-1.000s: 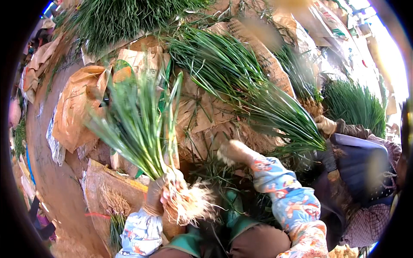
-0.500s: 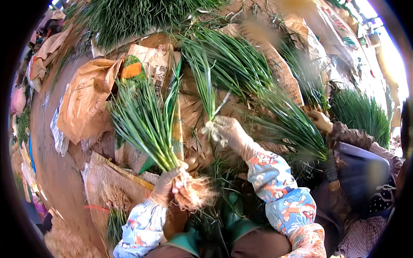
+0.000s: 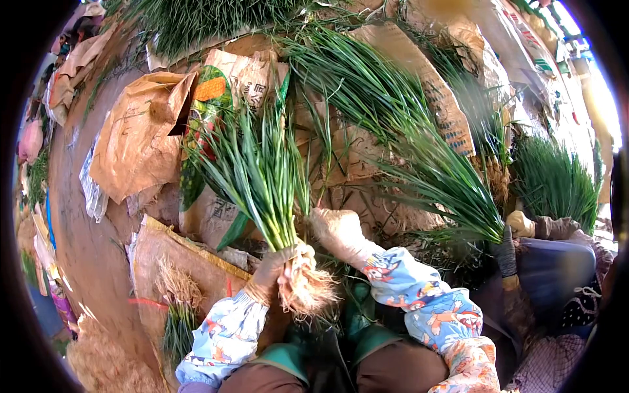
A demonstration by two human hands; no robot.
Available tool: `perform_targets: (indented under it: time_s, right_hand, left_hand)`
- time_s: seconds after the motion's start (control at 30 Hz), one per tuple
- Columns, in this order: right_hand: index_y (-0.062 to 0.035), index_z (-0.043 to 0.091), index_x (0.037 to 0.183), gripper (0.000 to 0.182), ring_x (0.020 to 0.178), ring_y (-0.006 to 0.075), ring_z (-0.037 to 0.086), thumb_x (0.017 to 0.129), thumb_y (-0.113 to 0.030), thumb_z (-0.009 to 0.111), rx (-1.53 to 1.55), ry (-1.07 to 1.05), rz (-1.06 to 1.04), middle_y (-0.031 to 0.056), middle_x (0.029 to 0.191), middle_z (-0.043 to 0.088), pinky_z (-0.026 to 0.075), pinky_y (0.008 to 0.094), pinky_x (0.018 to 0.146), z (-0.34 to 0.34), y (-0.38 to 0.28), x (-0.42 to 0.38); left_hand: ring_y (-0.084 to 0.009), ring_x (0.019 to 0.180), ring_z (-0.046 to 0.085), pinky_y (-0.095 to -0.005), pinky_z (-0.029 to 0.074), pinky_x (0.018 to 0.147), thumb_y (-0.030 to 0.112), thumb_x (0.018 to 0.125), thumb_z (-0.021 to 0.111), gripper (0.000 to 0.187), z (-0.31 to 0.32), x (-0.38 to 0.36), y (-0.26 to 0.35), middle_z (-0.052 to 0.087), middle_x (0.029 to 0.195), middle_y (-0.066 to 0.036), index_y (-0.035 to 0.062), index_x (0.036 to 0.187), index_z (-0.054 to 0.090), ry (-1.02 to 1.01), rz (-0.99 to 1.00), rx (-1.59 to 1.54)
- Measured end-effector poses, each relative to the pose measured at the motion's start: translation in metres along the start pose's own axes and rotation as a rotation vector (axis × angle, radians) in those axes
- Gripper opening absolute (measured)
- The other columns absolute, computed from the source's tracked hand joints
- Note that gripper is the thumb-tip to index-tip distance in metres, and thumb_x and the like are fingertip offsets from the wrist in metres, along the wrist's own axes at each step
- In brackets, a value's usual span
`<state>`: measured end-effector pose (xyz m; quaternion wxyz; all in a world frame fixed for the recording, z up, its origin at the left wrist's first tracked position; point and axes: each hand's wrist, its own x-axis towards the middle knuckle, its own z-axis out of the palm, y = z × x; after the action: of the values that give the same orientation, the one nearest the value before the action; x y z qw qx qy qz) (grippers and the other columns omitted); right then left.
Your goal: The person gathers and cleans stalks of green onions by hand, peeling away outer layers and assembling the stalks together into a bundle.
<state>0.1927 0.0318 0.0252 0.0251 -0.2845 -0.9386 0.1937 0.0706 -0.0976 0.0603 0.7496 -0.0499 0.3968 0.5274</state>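
Observation:
My left hand is wrapped round a bunch of green onions, just above its tangled pale roots. The long green leaves fan up and to the left. Close to the right side of this bunch is my right hand, its fingers curled and turned toward the stalks. What those fingers hold, if anything, is hidden. Patterned light-blue sleeves cover both my forearms. Farther right, a co-worker's gloved hands are at the lower end of another large bundle of green onions.
A brown paper sack lies at the left, beside a printed bag. A small tied bunch rests on a yellowish sack. More greens are heaped at the top and far right.
My right hand has moved down toward the held bunch; the single stalk it gripped is no longer distinct. My left hand shifted slightly right with the bunch. The co-worker's hand moved down to the bundle's base.

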Motion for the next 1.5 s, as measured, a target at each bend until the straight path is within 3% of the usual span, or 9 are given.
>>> perform_targets:
  time_s: [0.1, 0.2, 0.37, 0.53, 0.63, 0.93, 1.1, 1.27, 1.5]
  right_hand:
    - [-0.0058, 0.055, 0.075, 0.02, 0.064, 0.0365, 0.056, 0.081, -0.024, 0.05, 0.265, -0.164, 0.381, 0.0162, 0.068, 0.058, 0.044, 0.0437, 0.058, 0.004, 0.046, -0.008]
    - [-0.0079, 0.059, 0.088, 0.016, 0.058, 0.0157, 0.059, 0.083, -0.017, 0.047, 0.956, -0.863, 0.449, 0.0066, 0.069, 0.061, 0.047, 0.0302, 0.054, -0.012, 0.06, -0.027]
    - [-0.0035, 0.056, 0.087, 0.027, 0.049, 0.0166, 0.056, 0.086, -0.029, 0.046, 0.457, -0.214, 0.396, 0.0074, 0.062, 0.058, 0.045, 0.0275, 0.051, 0.016, 0.069, 0.042]
    - [-0.006, 0.062, 0.085, 0.027, 0.084, 0.0222, 0.059, 0.077, -0.029, 0.051, 0.395, -0.484, 0.639, 0.0115, 0.097, 0.06, 0.047, 0.033, 0.072, 0.047, 0.078, 0.079]
    - [-0.0074, 0.057, 0.105, 0.035, 0.1, 0.0199, 0.051, 0.074, -0.023, 0.054, -0.514, -0.436, -0.424, 0.0075, 0.107, 0.056, 0.044, 0.0282, 0.08, -0.001, 0.038, 0.044]
    - [-0.0017, 0.058, 0.096, 0.027, 0.07, 0.0178, 0.058, 0.074, -0.017, 0.057, 0.566, -0.303, 0.513, 0.0078, 0.091, 0.058, 0.049, 0.0279, 0.061, -0.004, 0.017, 0.012]
    - [-0.0054, 0.058, 0.085, 0.016, 0.062, 0.0198, 0.059, 0.073, -0.014, 0.055, 0.218, -0.051, 0.039, 0.0078, 0.069, 0.059, 0.048, 0.0265, 0.057, 0.021, -0.001, 0.003]
    - [-0.005, 0.058, 0.077, 0.011, 0.062, 0.0288, 0.059, 0.076, -0.015, 0.051, 0.637, -0.059, 0.537, 0.0127, 0.068, 0.06, 0.048, 0.0368, 0.059, 0.041, 0.073, -0.002]
    - [-0.0014, 0.045, 0.117, 0.052, 0.104, 0.0281, 0.05, 0.069, -0.017, 0.054, 0.674, -0.065, -0.11, 0.0187, 0.116, 0.049, 0.041, 0.0338, 0.089, -0.003, -0.016, -0.007]
  left_hand:
    - [-0.018, 0.069, 0.053, -0.033, 0.05, 0.063, 0.017, 0.073, 0.063, 0.022, 0.005, -0.017, 0.009, 0.048, 0.076, -0.006, 0.0065, 0.086, 0.049, -0.062, 0.168, -0.048]
    - [-0.0181, 0.068, 0.057, -0.0311, 0.051, 0.057, 0.018, 0.073, 0.063, 0.027, 0.003, -0.028, 0.023, 0.054, 0.076, -0.007, 0.0044, 0.095, 0.053, 0.094, 0.086, -0.157]
    - [-0.006, 0.049, 0.048, -0.0154, 0.041, 0.042, 0.017, 0.077, 0.062, 0.041, -0.014, -0.003, -0.004, 0.055, 0.069, -0.002, -0.0012, 0.111, 0.049, 0.142, 0.097, -0.124]
    - [-0.0068, 0.052, 0.051, -0.0162, 0.042, 0.041, 0.019, 0.075, 0.064, 0.035, 0.01, -0.017, 0.017, 0.054, 0.07, -0.003, 0.0028, 0.103, 0.051, 0.008, 0.047, 0.005]
    - [-0.0055, 0.047, 0.05, -0.0139, 0.037, 0.035, 0.023, 0.073, 0.067, 0.033, 0.015, -0.011, 0.011, 0.056, 0.068, -0.004, 0.0032, 0.096, 0.054, 0.159, 0.059, 0.235]
    - [-0.0092, 0.042, 0.05, -0.0186, 0.036, 0.033, 0.02, 0.074, 0.065, 0.023, 0.021, -0.008, -0.005, 0.057, 0.061, -0.008, 0.0003, 0.083, 0.057, 0.26, 0.102, 0.437]
    - [-0.0085, 0.042, 0.049, -0.0171, 0.036, 0.032, 0.026, 0.074, 0.066, 0.027, 0.013, -0.005, -0.006, 0.057, 0.062, -0.008, 0.0009, 0.082, 0.057, 0.221, 0.055, 0.426]
    - [-0.011, 0.061, 0.053, -0.0246, 0.049, 0.055, 0.025, 0.074, 0.064, 0.026, 0.015, -0.018, 0.007, 0.054, 0.074, -0.005, 0.0056, 0.086, 0.052, 0.097, 0.075, 0.112]
    - [-0.0181, 0.077, 0.053, -0.0316, 0.047, 0.07, 0.02, 0.075, 0.06, 0.02, 0.015, -0.014, 0.002, 0.05, 0.086, -0.006, 0.0051, 0.084, 0.05, -0.101, 0.111, -0.359]
